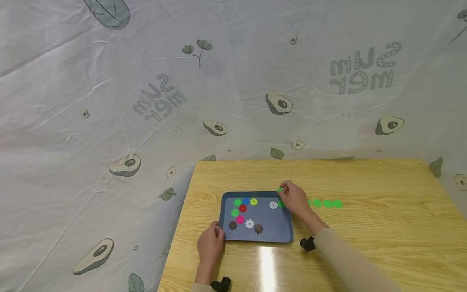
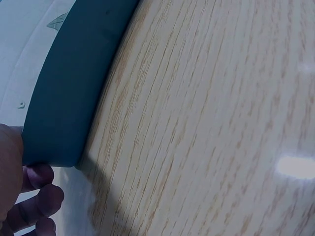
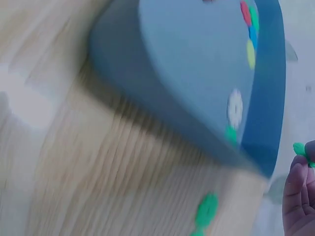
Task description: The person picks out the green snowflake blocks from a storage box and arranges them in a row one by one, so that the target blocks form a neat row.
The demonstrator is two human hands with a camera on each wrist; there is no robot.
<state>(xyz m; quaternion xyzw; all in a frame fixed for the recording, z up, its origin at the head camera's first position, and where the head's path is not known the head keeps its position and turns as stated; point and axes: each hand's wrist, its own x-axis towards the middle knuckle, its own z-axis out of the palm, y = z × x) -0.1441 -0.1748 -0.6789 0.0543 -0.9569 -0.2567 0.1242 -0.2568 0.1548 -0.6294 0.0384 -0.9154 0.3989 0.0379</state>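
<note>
Hands (image 1: pixel 211 243) (image 1: pixel 294 200) at tray (image 1: pixel 275 231) (coloured discs (image 1: pixel 242 208) inside)

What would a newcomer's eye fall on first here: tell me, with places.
Probably the colorful discs in the blue-gray tray on the wooden table. Next, the right hand, pinching a green disc near the tray's far right corner, with more green discs lined up to its right. The left hand grips the tray's near left corner.

From above, the head view faces forward and down, while both closer wrist views share the tray (image 1: pixel 274 227).
</note>
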